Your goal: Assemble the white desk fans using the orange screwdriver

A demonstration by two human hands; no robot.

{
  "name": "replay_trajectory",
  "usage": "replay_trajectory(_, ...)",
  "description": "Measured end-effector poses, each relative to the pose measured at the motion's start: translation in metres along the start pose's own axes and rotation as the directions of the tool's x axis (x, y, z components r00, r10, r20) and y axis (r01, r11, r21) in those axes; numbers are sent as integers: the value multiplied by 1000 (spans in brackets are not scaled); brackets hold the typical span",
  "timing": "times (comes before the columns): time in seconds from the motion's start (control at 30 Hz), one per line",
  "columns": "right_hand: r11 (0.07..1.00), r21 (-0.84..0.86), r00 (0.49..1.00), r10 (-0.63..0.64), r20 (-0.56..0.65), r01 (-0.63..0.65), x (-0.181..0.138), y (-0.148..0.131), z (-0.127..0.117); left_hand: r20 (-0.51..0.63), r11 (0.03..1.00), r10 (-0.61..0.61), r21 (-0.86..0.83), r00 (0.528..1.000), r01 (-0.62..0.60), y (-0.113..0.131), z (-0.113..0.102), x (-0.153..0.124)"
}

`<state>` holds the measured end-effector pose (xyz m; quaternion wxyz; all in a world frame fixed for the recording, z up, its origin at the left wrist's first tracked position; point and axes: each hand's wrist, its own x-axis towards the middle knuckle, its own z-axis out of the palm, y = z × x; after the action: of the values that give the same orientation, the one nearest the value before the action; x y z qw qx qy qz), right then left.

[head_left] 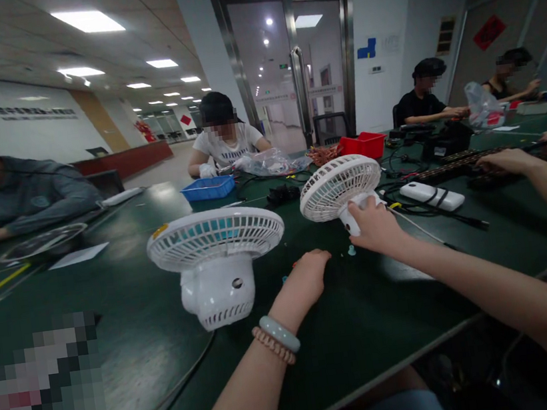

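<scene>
I see the tilted white plastic fan with a round slatted cage [336,189] above the dark green tabletop [350,329], its housing in the fingers of the right hand [375,224]. That arm reaches in from the right, fingers clamped around the housing; the left hand [311,268] lies low between both fans, its finger spread and contact hidden from me.

Right hand [375,225] holding farther fan [340,186] | left hand [308,278] near closer fan [219,276]
</scene>
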<state>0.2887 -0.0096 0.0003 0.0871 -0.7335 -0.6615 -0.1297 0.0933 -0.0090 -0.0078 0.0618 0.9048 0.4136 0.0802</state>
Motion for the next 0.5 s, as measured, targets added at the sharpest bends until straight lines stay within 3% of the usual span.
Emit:
replay_trajectory(0.23,999,43,999,7,-35,-6,-1,9,3,-65,957,69,285,996,-47,31,-1,0)
replay_trajectory(0.37,999,52,999,17,-48,-15,-2,13,4,-184,982,91,181,979,-57,53,20,7)
replay_trajectory(0.5,999,53,999,15,-46,-12,-3,14,4,-206,992,59,124,977,-33,66,41,18)
